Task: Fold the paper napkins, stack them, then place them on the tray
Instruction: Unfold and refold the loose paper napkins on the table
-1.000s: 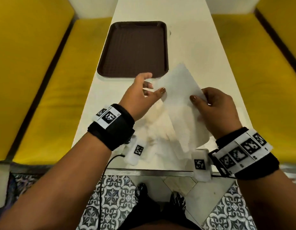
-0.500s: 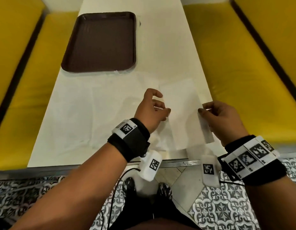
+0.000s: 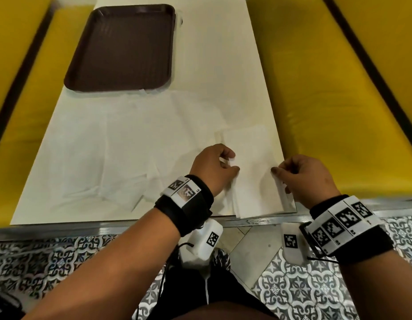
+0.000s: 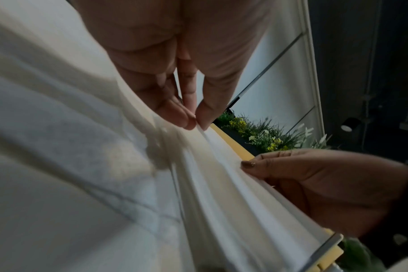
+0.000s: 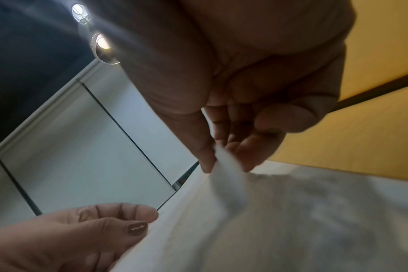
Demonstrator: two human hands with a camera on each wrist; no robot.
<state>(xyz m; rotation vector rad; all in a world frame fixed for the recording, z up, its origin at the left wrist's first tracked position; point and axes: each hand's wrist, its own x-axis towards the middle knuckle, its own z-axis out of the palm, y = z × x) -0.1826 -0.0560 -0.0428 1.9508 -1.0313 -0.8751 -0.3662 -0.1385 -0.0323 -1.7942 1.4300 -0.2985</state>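
A white paper napkin point(image 3: 253, 172) lies stretched low over the near right corner of the table, held at both side edges. My left hand point(image 3: 228, 165) pinches its left edge between thumb and fingers, as the left wrist view shows point(image 4: 195, 123). My right hand point(image 3: 279, 174) pinches the right edge point(image 5: 219, 162). More unfolded white napkins point(image 3: 103, 162) lie spread flat over the near left and middle of the table. The dark brown tray point(image 3: 85, 82) sits at the far left, with nothing on it.
The cream table point(image 3: 219, 65) has a metal front edge point(image 3: 85, 225). Yellow bench seats point(image 3: 327, 100) run along both sides. Patterned floor tiles point(image 3: 304, 292) lie below the table's front edge.
The napkin was held up in the air between my hands a second ago; now both hands have brought it down and to the right, flat near the table's right front corner.
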